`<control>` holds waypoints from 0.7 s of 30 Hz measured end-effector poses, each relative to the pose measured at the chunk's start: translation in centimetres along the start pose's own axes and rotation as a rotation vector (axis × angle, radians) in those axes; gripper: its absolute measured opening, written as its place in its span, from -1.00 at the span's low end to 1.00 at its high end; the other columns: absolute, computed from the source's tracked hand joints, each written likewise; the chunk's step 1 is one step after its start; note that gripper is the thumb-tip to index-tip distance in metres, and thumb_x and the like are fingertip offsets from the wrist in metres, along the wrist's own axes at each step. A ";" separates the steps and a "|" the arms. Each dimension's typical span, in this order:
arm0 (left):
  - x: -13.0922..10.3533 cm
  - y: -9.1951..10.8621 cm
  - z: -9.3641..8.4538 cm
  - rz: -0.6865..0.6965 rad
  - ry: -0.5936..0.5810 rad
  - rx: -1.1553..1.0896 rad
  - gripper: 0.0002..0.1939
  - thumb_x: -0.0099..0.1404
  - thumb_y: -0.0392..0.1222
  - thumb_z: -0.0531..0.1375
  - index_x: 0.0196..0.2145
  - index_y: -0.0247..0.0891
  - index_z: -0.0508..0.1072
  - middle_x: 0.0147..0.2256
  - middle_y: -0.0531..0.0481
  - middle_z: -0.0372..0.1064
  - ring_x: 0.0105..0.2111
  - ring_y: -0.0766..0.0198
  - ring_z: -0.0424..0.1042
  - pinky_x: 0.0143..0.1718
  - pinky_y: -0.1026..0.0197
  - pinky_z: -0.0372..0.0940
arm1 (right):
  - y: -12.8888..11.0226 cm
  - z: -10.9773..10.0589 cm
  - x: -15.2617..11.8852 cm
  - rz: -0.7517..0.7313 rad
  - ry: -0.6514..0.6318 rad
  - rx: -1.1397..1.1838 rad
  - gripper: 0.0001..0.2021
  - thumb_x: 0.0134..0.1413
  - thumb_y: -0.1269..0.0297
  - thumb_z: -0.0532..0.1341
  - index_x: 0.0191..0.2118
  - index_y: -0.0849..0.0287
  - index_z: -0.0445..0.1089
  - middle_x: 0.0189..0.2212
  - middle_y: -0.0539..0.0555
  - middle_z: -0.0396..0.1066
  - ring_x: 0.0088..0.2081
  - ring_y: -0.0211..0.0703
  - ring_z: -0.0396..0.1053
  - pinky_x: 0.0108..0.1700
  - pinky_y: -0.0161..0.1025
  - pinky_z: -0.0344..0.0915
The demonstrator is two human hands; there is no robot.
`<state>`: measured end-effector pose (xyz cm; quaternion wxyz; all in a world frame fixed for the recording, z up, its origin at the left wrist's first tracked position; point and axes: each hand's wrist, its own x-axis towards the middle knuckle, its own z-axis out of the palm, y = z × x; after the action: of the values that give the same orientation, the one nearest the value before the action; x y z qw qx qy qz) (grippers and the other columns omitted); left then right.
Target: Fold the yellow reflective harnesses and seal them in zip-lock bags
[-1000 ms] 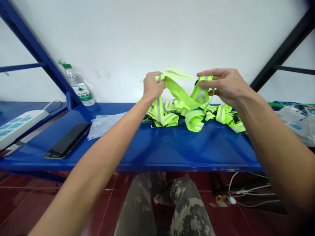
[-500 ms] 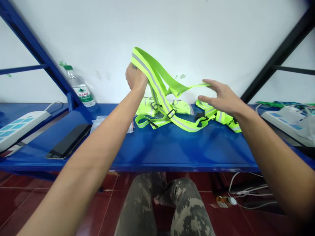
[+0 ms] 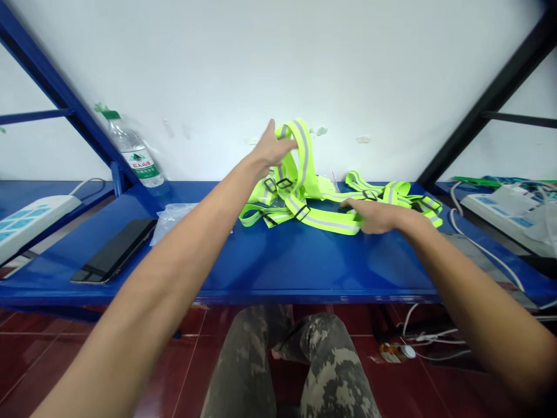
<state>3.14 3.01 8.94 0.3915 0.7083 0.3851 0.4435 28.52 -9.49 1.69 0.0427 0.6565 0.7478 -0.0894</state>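
Note:
A neon yellow-green reflective strap [image 3: 306,157] with a grey stripe and black buckles lies partly on the blue table, with one loop raised. My left hand [image 3: 274,150] is closed on that raised loop, near the wall. Lower down and to the right, my right hand [image 3: 378,217] grips the strap's flat length close to the tabletop; its fingertips are partly hidden. Behind and beside it, more yellow-green straps [image 3: 395,191] with black buckles spread to the right. Some buckled folds bunch beneath my left hand, and where one strap ends and another begins is unclear.
The blue table [image 3: 278,270] stands against a white wall. On its left are a clear plastic bag [image 3: 167,217], a black phone [image 3: 115,249] and a water bottle [image 3: 138,154]. Power strips [image 3: 37,223] sit at both sides, and a white cable [image 3: 487,252] crosses the right end.
My left hand has moved down and right with the strap loop. My right hand has come down to the table, closing on the strap. The straps at right are more spread out.

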 end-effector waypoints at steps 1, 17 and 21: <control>-0.5 0.1 0.1 -0.026 -0.085 0.105 -0.04 0.18 -0.10 0.29 0.41 -0.17 -0.10 0.13 -0.30 0.35 0.12 -0.12 0.37 -0.06 -0.05 0.33 | -0.1 0.4 0.3 0.001 -0.007 -0.040 -0.24 -0.23 0.57 0.19 0.24 0.20 0.25 0.14 0.27 0.40 0.08 0.14 0.42 -0.03 -0.16 0.34; -6.9 -3.6 -3.1 -0.034 -0.620 0.786 -0.07 -0.07 -0.18 0.37 0.28 -0.28 0.25 -0.26 -0.09 0.55 -0.28 0.08 0.50 -0.24 0.17 0.29 | -2.0 0.2 1.5 0.016 0.278 1.122 -0.80 -0.03 0.17 0.35 -0.27 0.10 0.43 -0.22 0.11 0.51 -0.20 0.01 0.48 -0.19 -0.05 0.49; -6.3 -3.3 -3.7 0.026 -0.432 0.478 -0.32 0.08 -0.14 0.35 0.15 -0.34 0.36 -0.41 -0.02 0.49 -0.39 0.18 0.46 -0.29 0.16 0.29 | -1.8 1.5 1.6 0.117 0.191 1.373 -0.64 -0.09 0.04 0.43 -0.17 0.05 0.45 -0.08 0.13 0.51 -0.16 0.00 0.50 -0.17 -0.01 0.52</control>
<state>-2.93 -0.53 5.03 0.2810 0.8628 0.3772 0.1851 26.41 -8.45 0.05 -0.4434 0.5793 0.4856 -0.4816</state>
